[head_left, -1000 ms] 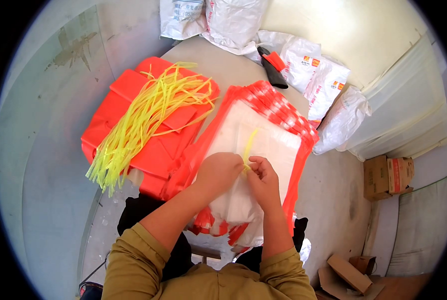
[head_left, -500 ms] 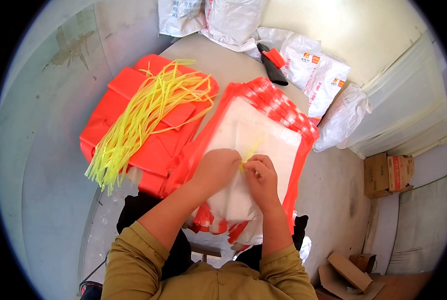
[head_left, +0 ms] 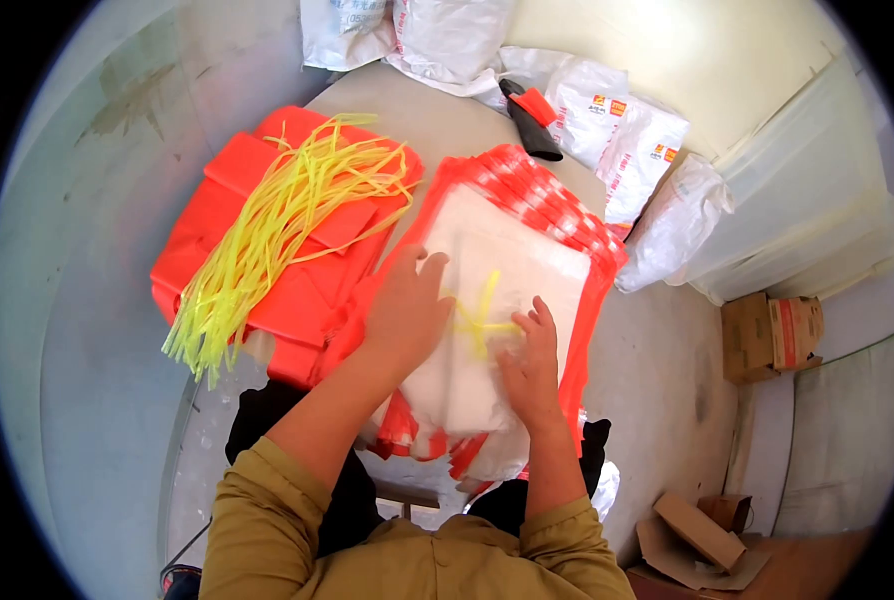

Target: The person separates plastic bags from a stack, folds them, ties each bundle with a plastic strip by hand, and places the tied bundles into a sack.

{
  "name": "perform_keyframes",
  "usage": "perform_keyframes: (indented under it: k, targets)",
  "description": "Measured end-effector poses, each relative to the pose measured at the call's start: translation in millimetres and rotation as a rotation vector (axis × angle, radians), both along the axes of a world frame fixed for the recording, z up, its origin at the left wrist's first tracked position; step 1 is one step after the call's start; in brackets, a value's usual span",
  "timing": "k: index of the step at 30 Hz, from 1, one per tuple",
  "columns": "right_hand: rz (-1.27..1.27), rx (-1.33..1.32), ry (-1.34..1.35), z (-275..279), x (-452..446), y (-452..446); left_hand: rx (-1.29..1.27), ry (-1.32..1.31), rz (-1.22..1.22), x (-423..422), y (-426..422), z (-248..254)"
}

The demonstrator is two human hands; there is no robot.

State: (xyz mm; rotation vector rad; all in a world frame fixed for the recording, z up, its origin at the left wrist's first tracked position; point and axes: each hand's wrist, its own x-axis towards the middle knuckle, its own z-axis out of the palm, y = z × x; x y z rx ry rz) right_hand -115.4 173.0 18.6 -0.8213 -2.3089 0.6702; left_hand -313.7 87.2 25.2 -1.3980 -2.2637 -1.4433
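Observation:
A knotted yellow strip [head_left: 479, 325] lies on a whitish bundle [head_left: 512, 265], which rests on a stack of red and white checked plastic [head_left: 557, 200]. My left hand [head_left: 407, 305] is over the bundle's left side, fingers apart, holding nothing. My right hand [head_left: 530, 365] is just right of the knot, its fingers spread and apart from one another, near one end of the strip. To the left, a pile of loose yellow strips [head_left: 287, 220] lies on folded red plastic [head_left: 197, 240].
White printed sacks [head_left: 587, 110] line the table's [head_left: 397, 105] far edge. A black object with a red band [head_left: 535, 125] lies before them. Cardboard boxes [head_left: 772, 335] stand at the right, and opened cardboard [head_left: 697, 540] is on the lower right floor.
Both hands have let go of the yellow strip and moved apart, the left one up and leftward. The knot and its spread ends now show on the bundle. The view has shifted slightly.

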Motion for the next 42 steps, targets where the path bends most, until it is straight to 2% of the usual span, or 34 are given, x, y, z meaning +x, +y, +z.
perform_keyframes:
  k: [1, 3, 6, 10, 12, 13, 14, 15, 17, 18, 20, 21, 23, 24, 27, 28, 31, 33, 36, 38, 39, 40, 42]
  targets:
    - [-0.039, -0.043, 0.015, -1.6, 3.0, 0.1, -0.011, -0.057, -0.035, 0.2, -1.8, 2.9]
    - [-0.05, -0.155, -0.033, -6.1, 9.2, 3.2, -0.259, -0.271, -0.269, -1.8, -17.5, 9.8]
    - [-0.07, -0.331, -0.12, 1.0, 11.4, 3.5, -0.301, -0.317, -0.431, 14.1, -30.9, -5.2]
    - [-0.128, -0.575, -0.002, 27.0, 4.4, -1.6, -0.331, -0.363, -0.422, 22.0, -37.7, 1.9]
    - [-0.026, -0.743, 0.17, 54.6, 4.5, -11.6, -0.401, -0.394, -0.455, 16.7, -38.8, 4.9]
    - [0.024, -0.83, 0.254, 69.1, 5.9, -17.1, -0.334, -0.74, -0.494, 15.4, -40.5, 3.3]
    - [0.185, -0.901, 0.346, 80.9, 7.7, -20.9, -0.26, -1.087, -0.527, 15.3, -42.6, 0.4]
    - [0.223, -0.824, 0.336, 81.1, 7.5, -23.1, -0.181, -1.433, -0.553, 16.9, -44.7, -0.2]
    - [0.293, -0.665, 0.317, 80.0, 6.1, -29.1, -0.055, -1.631, -0.584, 21.0, -41.7, 6.0]
    - [0.214, -0.563, 0.234, 70.9, 7.8, -27.6, 0.015, -1.728, -0.595, 22.6, -40.8, 8.8]
    - [0.062, -0.355, 0.069, 37.4, 11.3, -16.2, -0.028, -1.65, -0.537, 26.0, -39.2, 0.0]
    - [0.029, -0.521, 0.12, 25.9, 14.2, -15.0, -0.048, -1.609, -0.508, 26.8, -37.1, -5.8]
    - [-0.043, -0.856, 0.225, 8.1, 22.5, -20.8, -0.017, -1.686, -0.505, 24.2, -32.3, -17.4]
    - [-0.06, -0.963, 0.289, 18.8, 23.5, -33.6, -0.008, -1.728, -0.505, 25.6, -30.4, -18.0]
    - [-0.039, -1.153, 0.331, -4.8, 37.6, -45.2, 0.071, -1.8, -0.521, 33.6, -29.3, -12.0]
    - [0.061, -1.208, 0.449, -12.9, 37.1, -48.2, 0.059, -1.788, -0.506, 37.0, -27.8, -11.4]
    - [0.089, -1.365, 0.471, -1.9, 48.5, -56.8, -0.005, -1.758, -0.484, 47.9, -24.3, -7.2]
    - [0.028, -1.213, 0.358, -17.6, 64.2, -50.5, -0.092, -1.742, -0.5, 49.9, -23.8, 0.2]
    - [-0.038, -1.029, 0.247, -23.4, 93.7, -36.6, -0.171, -1.54, -0.651, 41.5, -20.0, -12.2]
    - [-0.062, -0.879, 0.177, -28.4, 127.2, -20.7, -0.073, -1.232, -0.601, 43.8, -20.8, -12.4]
    - [-0.166, -0.838, 0.136, -17.6, 141.7, -19.7, -0.022, -1.078, -0.578, 43.8, -21.0, -12.3]
    - [-0.195, -0.816, 0.112, -10.2, 158.2, -16.0, -0.173, -0.746, -0.521, 37.2, -21.8, -12.5]
    - [-0.244, -0.793, 0.106, -5.6, 198.2, -11.4, -0.221, -0.053, -0.437, 35.8, -22.3, -3.7]
